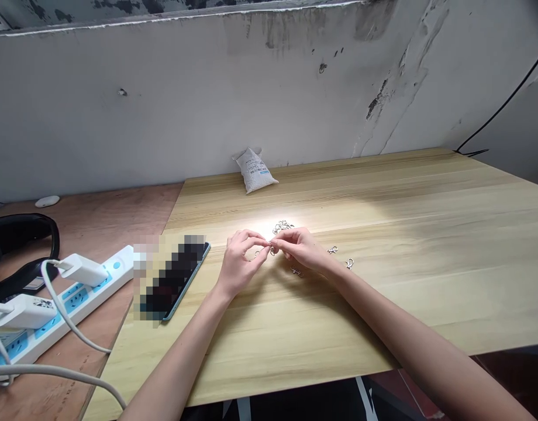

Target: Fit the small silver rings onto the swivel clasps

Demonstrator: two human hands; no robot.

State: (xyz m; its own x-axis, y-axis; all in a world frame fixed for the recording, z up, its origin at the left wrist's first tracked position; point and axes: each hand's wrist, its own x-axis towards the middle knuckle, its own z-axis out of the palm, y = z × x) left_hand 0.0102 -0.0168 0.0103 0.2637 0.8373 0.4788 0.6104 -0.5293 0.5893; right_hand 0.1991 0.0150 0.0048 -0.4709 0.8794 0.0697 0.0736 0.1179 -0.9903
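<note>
My left hand (pixel 242 261) and my right hand (pixel 299 248) meet over the pale wooden table (pixel 383 234), their fingertips pinching a small silver metal piece (pixel 269 249) between them. Its exact shape is mostly hidden by my fingers. A small heap of silver chain or rings (pixel 282 227) lies just beyond my right fingers. Near my right hand rest several loose silver lobster clasps, including one (pixel 333 249) and another (pixel 349 264). Another small metal piece (pixel 296 271) lies just below my right palm.
A phone (pixel 172 279) lies left of my left hand, partly blurred out. Farther left, on a lower brown board (pixel 97 228), are a white power strip (pixel 71 304) with chargers and cables, and a black strap (pixel 19 251). A white sachet (pixel 255 171) leans against the wall.
</note>
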